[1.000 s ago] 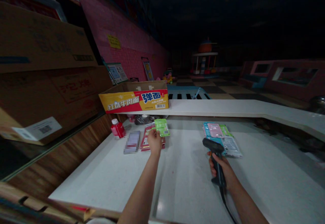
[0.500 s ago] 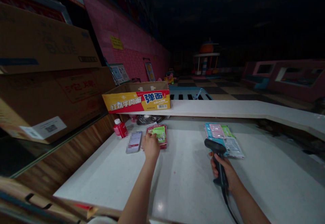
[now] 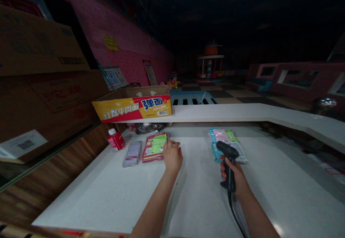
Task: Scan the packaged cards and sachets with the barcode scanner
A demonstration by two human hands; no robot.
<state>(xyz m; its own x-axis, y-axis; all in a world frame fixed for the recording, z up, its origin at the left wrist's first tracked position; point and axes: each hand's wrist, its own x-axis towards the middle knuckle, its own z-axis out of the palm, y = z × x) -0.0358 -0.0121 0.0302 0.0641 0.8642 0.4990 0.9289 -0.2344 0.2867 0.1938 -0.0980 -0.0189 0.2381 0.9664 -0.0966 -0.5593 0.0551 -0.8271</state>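
My right hand (image 3: pixel 234 176) is closed around the grip of a black barcode scanner (image 3: pixel 228 163), whose head points at a pile of pink, green and blue packets (image 3: pixel 225 143) on the white counter (image 3: pixel 188 195). My left hand (image 3: pixel 172 156) hovers over the counter, empty, fingers loosely curled, just right of a red and green packet pile (image 3: pixel 154 146). A blurred phone (image 3: pixel 132 153) lies left of that pile.
A small red bottle with a white cap (image 3: pixel 115 139) stands at the counter's left rear. An open yellow and red noodle carton (image 3: pixel 133 105) sits on the raised shelf (image 3: pixel 242 114). Brown cardboard boxes (image 3: pixel 40 87) are stacked at left. A dark bag (image 3: pixel 149 127) lies under the shelf.
My left hand set the green packet down on the red pile, let go and drew back to the right. The right hand kept holding the scanner.
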